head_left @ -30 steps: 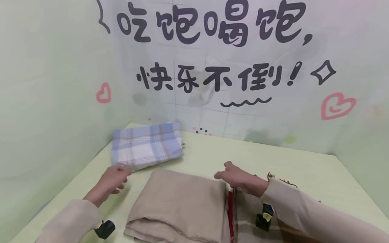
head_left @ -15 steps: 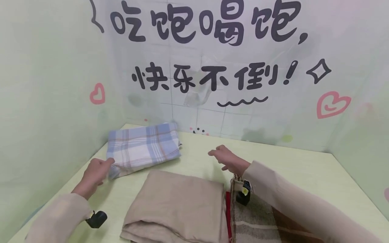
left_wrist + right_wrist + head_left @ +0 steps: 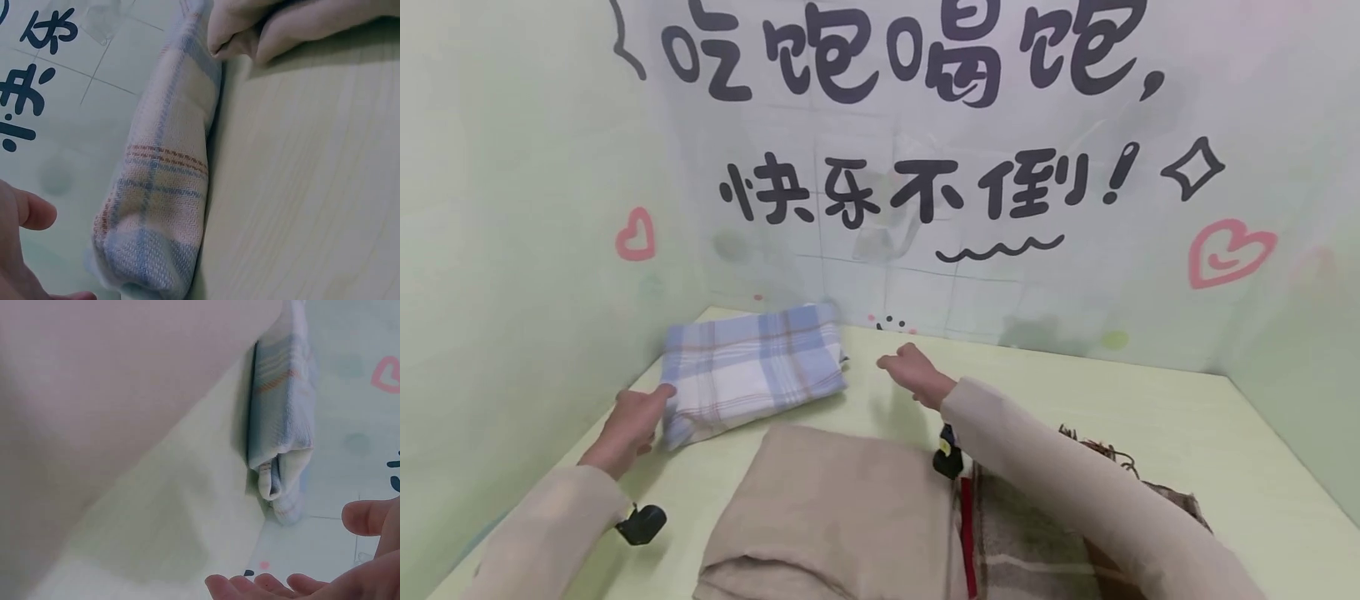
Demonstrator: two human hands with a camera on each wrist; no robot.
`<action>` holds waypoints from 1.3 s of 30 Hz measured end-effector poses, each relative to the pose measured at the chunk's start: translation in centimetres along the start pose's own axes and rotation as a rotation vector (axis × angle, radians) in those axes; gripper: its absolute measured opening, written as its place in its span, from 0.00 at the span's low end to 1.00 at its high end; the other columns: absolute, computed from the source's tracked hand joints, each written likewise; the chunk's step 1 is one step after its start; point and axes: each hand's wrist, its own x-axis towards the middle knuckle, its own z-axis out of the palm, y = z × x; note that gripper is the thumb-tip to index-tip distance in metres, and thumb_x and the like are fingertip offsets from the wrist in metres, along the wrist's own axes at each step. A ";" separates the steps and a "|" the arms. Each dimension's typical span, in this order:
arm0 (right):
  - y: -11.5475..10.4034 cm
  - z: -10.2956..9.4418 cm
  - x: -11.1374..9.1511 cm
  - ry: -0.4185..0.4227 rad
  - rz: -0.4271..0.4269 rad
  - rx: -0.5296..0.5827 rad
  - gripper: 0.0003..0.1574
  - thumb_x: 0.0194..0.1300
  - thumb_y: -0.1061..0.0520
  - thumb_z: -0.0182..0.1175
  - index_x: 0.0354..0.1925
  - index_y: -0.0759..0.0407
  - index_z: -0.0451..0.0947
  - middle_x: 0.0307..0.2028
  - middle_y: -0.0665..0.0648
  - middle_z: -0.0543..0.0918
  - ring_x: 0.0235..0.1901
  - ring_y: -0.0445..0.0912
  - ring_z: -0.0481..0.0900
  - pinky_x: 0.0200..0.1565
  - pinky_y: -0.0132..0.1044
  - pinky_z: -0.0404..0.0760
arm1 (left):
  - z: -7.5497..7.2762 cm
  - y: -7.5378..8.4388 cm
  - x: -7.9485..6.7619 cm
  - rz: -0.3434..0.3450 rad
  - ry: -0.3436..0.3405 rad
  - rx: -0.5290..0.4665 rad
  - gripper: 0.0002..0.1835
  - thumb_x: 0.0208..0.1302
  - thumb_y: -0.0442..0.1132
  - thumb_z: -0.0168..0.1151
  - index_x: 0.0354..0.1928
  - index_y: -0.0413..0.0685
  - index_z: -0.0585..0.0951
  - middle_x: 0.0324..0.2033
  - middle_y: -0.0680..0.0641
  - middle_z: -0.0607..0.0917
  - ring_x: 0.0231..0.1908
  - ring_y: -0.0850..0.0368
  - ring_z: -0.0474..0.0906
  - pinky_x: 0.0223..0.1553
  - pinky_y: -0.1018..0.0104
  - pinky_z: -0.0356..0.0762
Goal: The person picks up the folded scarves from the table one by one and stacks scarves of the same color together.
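A folded blue-and-white plaid cloth (image 3: pixel 748 362) lies at the back left of the table. My left hand (image 3: pixel 628 425) is at its left front corner in the head view. The left wrist view shows that hand's thumb and a finger (image 3: pixel 37 211) spread beside the cloth's rounded end, with a gap between. My right hand (image 3: pixel 916 373) hovers over the table to the right of the plaid cloth, holding nothing. Its fingers are extended and the thumb (image 3: pixel 365 517) stands apart in the right wrist view, close to the cloth's other end.
A folded beige cloth (image 3: pixel 842 508) lies front centre. Beside it, a brown striped fringed cloth (image 3: pixel 1030 521) with a red strip (image 3: pixel 967 525) lies partly under my right sleeve (image 3: pixel 1075 483). Printed sheet walls (image 3: pixel 1285 325) enclose the pale table (image 3: pixel 1157 417) at the back and sides.
My right hand has moved left and farther back, toward the plaid cloth's right end. My left hand has shifted left along that cloth's front corner, which has been nudged slightly.
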 end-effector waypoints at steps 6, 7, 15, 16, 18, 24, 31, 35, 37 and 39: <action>-1.7 1.3 1.9 -0.038 -0.006 0.020 0.46 0.68 0.49 0.48 0.73 0.65 0.40 0.74 0.61 0.46 0.72 0.58 0.50 0.64 0.67 0.56 | -1.1 0.0 1.4 -0.052 -0.070 -0.086 0.43 0.68 0.57 0.33 0.68 0.22 0.46 0.55 0.20 0.60 0.53 0.32 0.67 0.48 0.50 0.76; -1.9 1.4 2.3 -0.035 -0.006 0.020 0.45 0.69 0.49 0.48 0.73 0.65 0.41 0.74 0.61 0.47 0.71 0.58 0.51 0.64 0.66 0.57 | -1.2 0.1 1.7 -0.059 -0.080 -0.102 0.45 0.68 0.58 0.33 0.69 0.23 0.43 0.60 0.18 0.57 0.58 0.29 0.64 0.51 0.49 0.75; -3.7 2.6 4.5 -0.061 0.015 0.010 0.44 0.70 0.47 0.48 0.73 0.64 0.44 0.73 0.62 0.52 0.70 0.60 0.54 0.63 0.64 0.63 | -3.1 0.6 3.0 -0.121 -0.086 -0.174 0.49 0.67 0.58 0.36 0.67 0.20 0.32 0.64 0.18 0.50 0.59 0.30 0.63 0.51 0.52 0.76; -3.8 2.9 4.6 -0.075 0.021 0.022 0.44 0.70 0.46 0.48 0.73 0.64 0.44 0.73 0.62 0.52 0.70 0.61 0.54 0.63 0.63 0.63 | -3.3 0.5 3.1 -0.125 -0.082 -0.175 0.49 0.67 0.58 0.37 0.67 0.19 0.32 0.63 0.18 0.52 0.55 0.33 0.67 0.48 0.54 0.77; -3.9 3.3 4.8 -0.097 0.039 0.047 0.43 0.70 0.45 0.48 0.73 0.63 0.46 0.73 0.63 0.52 0.70 0.63 0.54 0.62 0.62 0.64 | -3.6 0.3 3.5 -0.135 -0.081 -0.173 0.49 0.67 0.58 0.38 0.67 0.18 0.34 0.61 0.19 0.56 0.46 0.40 0.74 0.41 0.58 0.79; -3.9 4.1 5.6 -0.129 0.075 0.099 0.45 0.69 0.43 0.49 0.73 0.63 0.46 0.72 0.63 0.53 0.69 0.65 0.55 0.62 0.62 0.65 | -3.6 -0.2 4.0 -0.162 -0.114 -0.171 0.49 0.67 0.58 0.40 0.66 0.17 0.40 0.57 0.18 0.63 0.35 0.50 0.78 0.38 0.58 0.79; -3.6 4.5 6.5 -0.168 0.044 0.127 0.43 0.68 0.43 0.52 0.69 0.66 0.52 0.67 0.65 0.63 0.65 0.61 0.63 0.62 0.57 0.68 | -2.3 0.4 4.7 -0.040 -0.165 -0.121 0.43 0.68 0.56 0.42 0.61 0.18 0.50 0.47 0.34 0.67 0.37 0.58 0.72 0.38 0.68 0.75; -3.1 5.0 6.8 -0.160 0.060 0.171 0.45 0.67 0.45 0.54 0.69 0.67 0.50 0.65 0.68 0.63 0.63 0.62 0.65 0.60 0.58 0.70 | -0.6 0.8 5.1 -0.060 -0.190 -0.158 0.43 0.68 0.57 0.39 0.64 0.19 0.46 0.54 0.29 0.59 0.48 0.47 0.67 0.47 0.60 0.72; -2.8 5.2 7.0 -0.141 0.071 0.173 0.46 0.66 0.45 0.55 0.69 0.67 0.47 0.65 0.69 0.62 0.63 0.63 0.65 0.60 0.59 0.70 | 0.2 1.0 5.2 -0.073 -0.198 -0.182 0.44 0.68 0.57 0.38 0.65 0.21 0.43 0.57 0.28 0.55 0.52 0.43 0.62 0.52 0.56 0.69; -2.5 5.4 7.1 -0.120 0.078 0.162 0.47 0.65 0.44 0.56 0.69 0.67 0.48 0.63 0.69 0.65 0.62 0.63 0.67 0.59 0.58 0.71 | 0.8 1.1 5.4 -0.067 -0.205 -0.192 0.43 0.68 0.57 0.38 0.66 0.22 0.44 0.58 0.29 0.55 0.53 0.44 0.61 0.54 0.57 0.67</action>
